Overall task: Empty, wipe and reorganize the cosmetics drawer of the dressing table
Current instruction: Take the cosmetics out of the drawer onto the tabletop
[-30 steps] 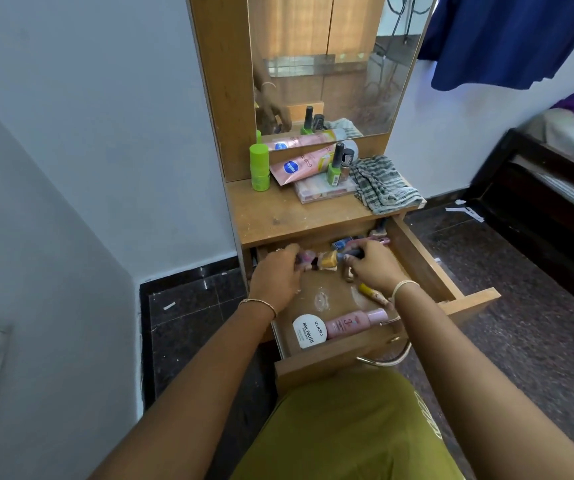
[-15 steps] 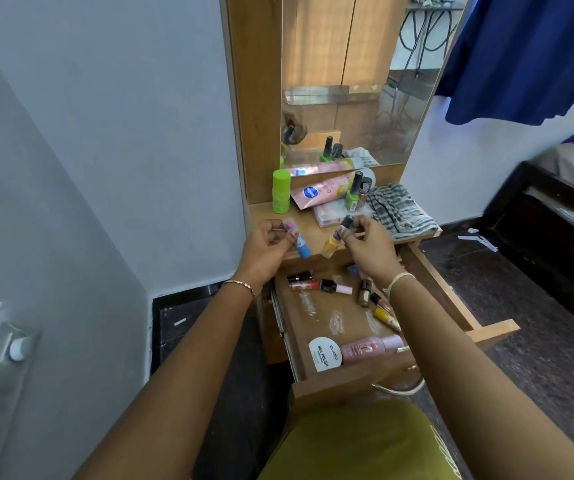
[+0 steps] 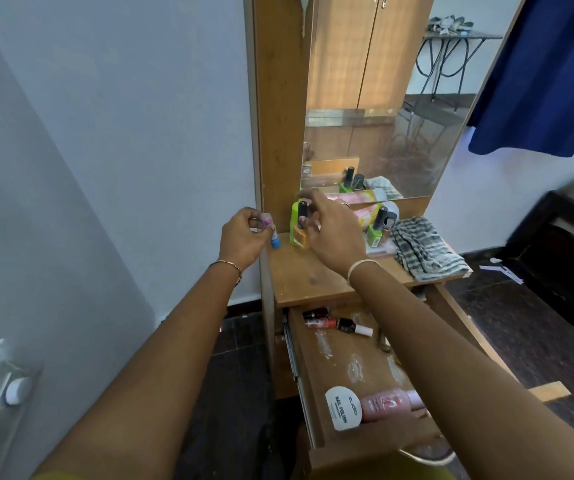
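Observation:
The wooden drawer (image 3: 308, 386) is pulled out below the table top (image 3: 313, 282). In it lie several nail polish bottles (image 3: 327, 323) at the back and a pink bottle with a white cap (image 3: 382, 405) at the front. My left hand (image 3: 242, 239) pinches a small blue bottle with a pink cap (image 3: 274, 237), whose base rests on the top's left corner. A yellow nail polish bottle with a black cap (image 3: 301, 233) stands upright on the top. My right hand (image 3: 336, 237) is beside it, fingers spread, thumb close to the bottle.
On the top stand a green tube (image 3: 294, 211), a pink tube (image 3: 365, 214), a green polish bottle (image 3: 374, 235) and a striped cloth (image 3: 424, 252), under the mirror (image 3: 382, 116). A dark bed frame (image 3: 562, 244) is at the right; a wall is at the left.
Both hands rose from the drawer to the table top with a bottle each. The blue and yellow bottles now touch the top, and my right hand's fingers have spread.

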A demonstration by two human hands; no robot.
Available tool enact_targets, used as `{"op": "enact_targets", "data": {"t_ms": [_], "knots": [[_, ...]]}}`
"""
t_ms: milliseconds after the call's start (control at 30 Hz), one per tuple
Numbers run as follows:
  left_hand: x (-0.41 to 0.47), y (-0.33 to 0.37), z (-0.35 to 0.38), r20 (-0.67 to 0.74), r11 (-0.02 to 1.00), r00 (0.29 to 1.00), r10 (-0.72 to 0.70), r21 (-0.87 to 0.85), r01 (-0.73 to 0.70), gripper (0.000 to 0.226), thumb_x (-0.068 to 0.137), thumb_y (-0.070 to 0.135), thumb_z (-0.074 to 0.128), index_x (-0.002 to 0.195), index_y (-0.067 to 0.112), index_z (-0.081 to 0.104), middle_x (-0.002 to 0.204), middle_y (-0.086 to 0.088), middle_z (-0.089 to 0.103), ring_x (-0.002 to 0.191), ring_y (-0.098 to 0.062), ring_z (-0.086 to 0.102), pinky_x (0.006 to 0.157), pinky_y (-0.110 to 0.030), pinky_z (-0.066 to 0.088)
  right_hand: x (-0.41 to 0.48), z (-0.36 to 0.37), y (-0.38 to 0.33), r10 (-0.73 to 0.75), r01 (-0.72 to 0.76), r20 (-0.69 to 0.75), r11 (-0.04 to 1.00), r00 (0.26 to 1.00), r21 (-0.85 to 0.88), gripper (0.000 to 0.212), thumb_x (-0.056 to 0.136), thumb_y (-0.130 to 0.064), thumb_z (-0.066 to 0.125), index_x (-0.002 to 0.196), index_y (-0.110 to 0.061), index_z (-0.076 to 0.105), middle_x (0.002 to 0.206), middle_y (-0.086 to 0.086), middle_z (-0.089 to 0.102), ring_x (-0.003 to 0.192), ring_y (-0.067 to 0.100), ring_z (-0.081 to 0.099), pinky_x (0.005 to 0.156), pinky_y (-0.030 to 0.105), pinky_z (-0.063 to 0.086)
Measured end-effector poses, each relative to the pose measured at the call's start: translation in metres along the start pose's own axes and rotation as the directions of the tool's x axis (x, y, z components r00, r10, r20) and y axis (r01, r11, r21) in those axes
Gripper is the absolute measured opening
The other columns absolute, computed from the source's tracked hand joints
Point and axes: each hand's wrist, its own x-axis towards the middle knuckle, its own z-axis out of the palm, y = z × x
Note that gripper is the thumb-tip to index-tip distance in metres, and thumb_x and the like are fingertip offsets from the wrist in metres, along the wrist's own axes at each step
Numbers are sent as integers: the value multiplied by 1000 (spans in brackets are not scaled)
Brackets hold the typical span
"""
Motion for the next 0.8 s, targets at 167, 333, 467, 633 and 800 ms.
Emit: {"op": "enact_targets", "data": {"t_ms": [167, 333, 467, 633, 800], "knots": [[8, -4, 5, 34, 999, 999, 20, 44, -21, 24, 82, 13, 72, 104, 8, 63, 93, 5, 63, 77, -1, 56, 56, 3, 39, 18, 8, -5, -112, 108, -4, 969, 994, -222, 21, 87, -21, 59, 109, -23, 60, 97, 0, 70, 97, 26, 56, 78, 36, 32], [13, -10, 7, 54, 998, 998, 19, 66, -22, 23, 82, 12, 73, 103, 9, 64, 92, 6, 62, 80, -4, 57, 61, -2, 39, 29, 13, -8, -149, 139, -2, 931, 989, -338, 14, 88, -25, 58, 100, -24, 65, 96, -1, 70, 100, 25, 55, 80, 36, 23], [16, -12, 7, 54, 997, 998, 30, 76, -34, 24, 81, 10, 73, 103, 8, 64, 94, 3, 64, 84, -9, 58, 64, -3, 40, 36, 20, -7, -138, 155, 71, 894, 988, -421, 19, 87, -23, 58, 105, -24, 66, 108, -1, 64, 107, 24, 53, 86, 36, 20], [20, -10, 8, 69, 996, 997, 36, 75, -42, 23, 82, 9, 72, 104, 9, 65, 95, 3, 64, 84, -8, 57, 64, -3, 40, 40, 29, -8, -85, 123, 100, 868, 991, -482, 19, 85, -17, 63, 104, -18, 65, 120, 5, 52, 113, 26, 48, 96, 42, 23], [22, -9, 11, 74, 995, 996, 43, 91, -50, 25, 82, 10, 72, 106, 9, 65, 95, 6, 61, 85, -7, 55, 63, -1, 37, 41, 36, -8, -3, 67, 127, 862, 992, -502, 19, 83, -11, 66, 102, -13, 66, 119, 9, 49, 110, 31, 49, 96, 46, 26]]}}
